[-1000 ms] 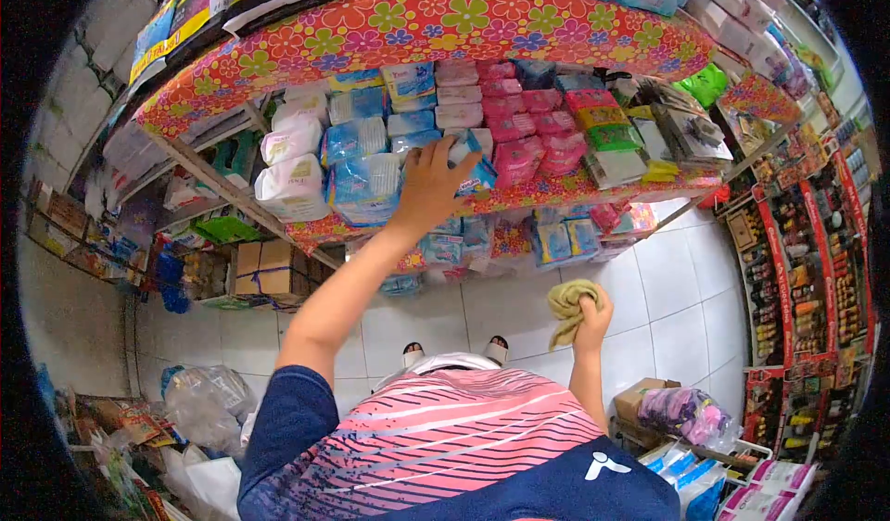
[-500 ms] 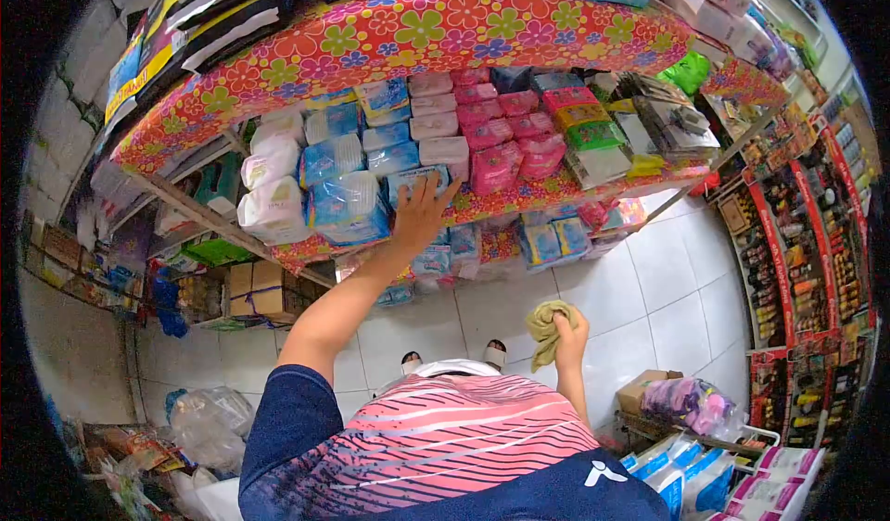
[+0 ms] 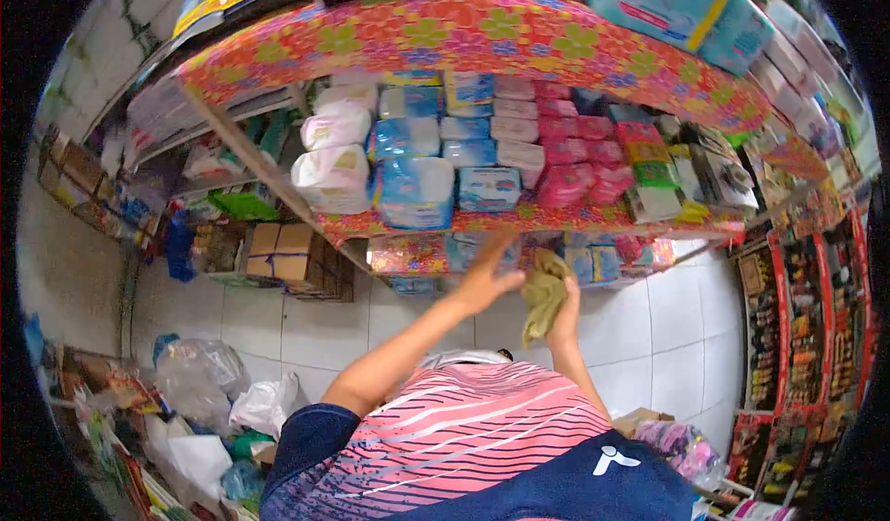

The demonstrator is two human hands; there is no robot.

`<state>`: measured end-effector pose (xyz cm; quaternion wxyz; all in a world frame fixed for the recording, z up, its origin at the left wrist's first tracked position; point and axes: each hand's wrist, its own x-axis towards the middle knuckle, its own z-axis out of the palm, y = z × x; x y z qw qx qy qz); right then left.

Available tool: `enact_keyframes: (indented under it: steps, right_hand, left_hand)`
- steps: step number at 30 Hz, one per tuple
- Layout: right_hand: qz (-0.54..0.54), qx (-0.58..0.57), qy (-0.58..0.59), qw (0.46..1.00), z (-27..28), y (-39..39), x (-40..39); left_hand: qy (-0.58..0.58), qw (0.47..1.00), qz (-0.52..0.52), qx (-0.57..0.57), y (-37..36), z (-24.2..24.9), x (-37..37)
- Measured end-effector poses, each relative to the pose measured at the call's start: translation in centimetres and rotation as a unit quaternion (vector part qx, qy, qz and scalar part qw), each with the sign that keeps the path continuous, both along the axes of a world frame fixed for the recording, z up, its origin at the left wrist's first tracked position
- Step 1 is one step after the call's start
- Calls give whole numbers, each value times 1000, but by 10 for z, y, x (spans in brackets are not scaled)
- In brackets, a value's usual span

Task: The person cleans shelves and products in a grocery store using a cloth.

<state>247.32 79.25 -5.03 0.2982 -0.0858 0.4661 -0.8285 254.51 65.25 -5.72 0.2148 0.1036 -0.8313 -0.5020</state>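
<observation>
My left hand [image 3: 489,273] hangs blurred below the shelf edge, fingers spread and holding nothing. It is just under a blue packet [image 3: 489,188] that lies in the front row of the middle shelf [image 3: 593,217], which is covered in flowered cloth. My right hand [image 3: 563,310] is raised beside it and grips an olive-green cloth [image 3: 541,291] that hangs down from the fingers. Stacks of blue, white and pink packets [image 3: 556,146] fill the shelf above both hands.
A flowered top shelf [image 3: 464,34] carries large teal packs [image 3: 672,6]. Cardboard boxes [image 3: 283,254] sit low on the left, plastic bags [image 3: 199,387] on the floor at lower left. Red racks of small goods [image 3: 793,326] line the right. White floor tiles lie below.
My left hand let go of the blue packet on the shelf and dropped down below the shelf edge. My right hand rose with the green cloth. The view swung left.
</observation>
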Motion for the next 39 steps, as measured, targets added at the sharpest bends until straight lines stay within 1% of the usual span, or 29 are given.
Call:
enact_keyframes:
  steps: [1, 2, 3, 4, 5, 6, 7, 8, 9, 10, 11, 12, 14, 15, 17, 21, 23, 25, 26, 27, 28, 29, 32, 33, 34, 35, 36, 38, 39]
  right_hand:
    - [64, 14, 61, 996, 4, -12, 7]
    - [74, 11, 61, 995, 7, -26, 18]
    - [153, 66, 197, 966, 9, -40, 30]
    - [225, 118, 330, 909, 13, -51, 39]
    - [332, 85, 295, 892, 24, -63, 40]
    - [340, 80, 298, 888, 33, -76, 39]
    - [341, 126, 436, 823, 41, -88, 38]
    - [333, 166, 564, 737, 51, -101, 35]
    - [302, 195, 610, 706, 63, -116, 30]
    - [262, 238, 640, 682, 74, -133, 27]
    - [217, 193, 690, 663, 77, -153, 17]
    - [220, 183, 692, 662, 77, -173, 13]
    - [188, 155, 673, 698, 73, -204, 9]
    - [189, 149, 675, 697, 65, -211, 9]
    - [145, 264, 822, 484, 54, -221, 10]
    - [136, 300, 821, 466, 64, -222, 21]
    - [246, 374, 754, 481, 85, -224, 20]
    - [247, 361, 759, 482, 81, -225, 17]
    - [244, 343, 768, 483, 78, -225, 16]
    - [244, 343, 768, 482, 72, -225, 15]
    - [197, 328, 790, 478, 64, -223, 15]
    - [149, 313, 810, 473, 60, -222, 16]
    - [132, 321, 814, 465, 61, -217, 21]
    - [129, 326, 812, 467, 65, -215, 24]
    - [195, 333, 781, 490, 74, -213, 26]
    - [258, 337, 747, 511, 79, -210, 26]
    - [256, 341, 745, 513, 79, -205, 23]
    - [256, 208, 640, 694, 76, -191, 17]
    - [256, 213, 637, 695, 75, -182, 13]
  left_hand:
    - [0, 1000, 12, -1, 13, -2, 13]
    - [16, 995, 50, 90, 24, -4, 27]
    - [35, 980, 85, 179, 28, -5, 37]
    - [37, 979, 95, 175, 22, -12, 48]
    - [89, 940, 154, 290, 12, -22, 61]
    - [142, 881, 209, 399, 0, -30, 73]
    - [148, 880, 217, 396, -12, -34, 86]
    - [157, 852, 258, 428, -25, -37, 102]
    - [167, 820, 298, 459, -35, -38, 116]
    - [175, 818, 306, 455, -40, -38, 130]
    - [175, 823, 340, 420, -42, -39, 144]
    - [173, 827, 372, 384, -44, -40, 160]
    - [154, 814, 411, 381, -46, -54, 193]
    - [131, 800, 443, 384, -45, -64, 208]
    - [115, 783, 476, 384, -40, -79, 237]
    - [184, 734, 514, 404, -28, -83, 269]
    - [195, 712, 523, 427, -21, -74, 271]
    - [194, 674, 553, 450, -18, -65, 264]
    - [191, 675, 552, 451, -18, -64, 261]
    - [150, 704, 584, 376, -21, -64, 256]
    - [108, 726, 611, 296, -24, -62, 252]
    - [110, 727, 610, 295, -29, -60, 248]
    - [157, 759, 552, 307, -41, -55, 239]
    - [155, 768, 507, 359, -46, -57, 238]
    - [152, 774, 459, 409, -50, -54, 235]
    - [149, 777, 455, 409, -53, -51, 232]
    - [155, 769, 422, 456, -55, -44, 228]
    - [156, 756, 387, 503, -58, -26, 219]
    - [174, 767, 369, 494, -60, -16, 212]
